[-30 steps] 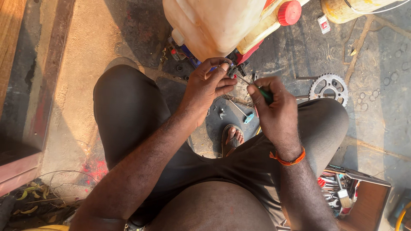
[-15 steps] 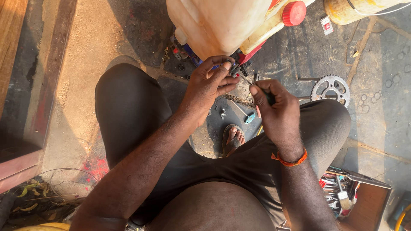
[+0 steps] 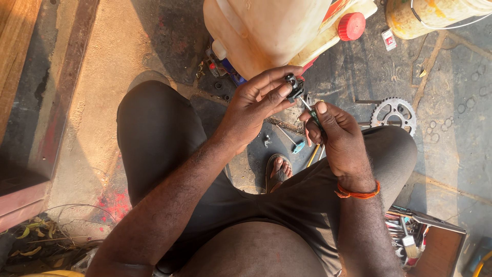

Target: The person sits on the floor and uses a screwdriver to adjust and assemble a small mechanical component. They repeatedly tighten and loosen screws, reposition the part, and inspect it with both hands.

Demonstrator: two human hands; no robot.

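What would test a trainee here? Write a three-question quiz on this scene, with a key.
1. True or false: the left hand pinches a small black part between its fingertips.
2. Which thing lies on the ground right of the right hand? A) a toothed sprocket B) a hammer C) a glass bottle
3. Fill in: the plastic jug above the hands has a ____ cap.

Key
1. True.
2. A, the sprocket.
3. Red: the cap. The right hand's grip is on a thin screwdriver aimed at the black part.
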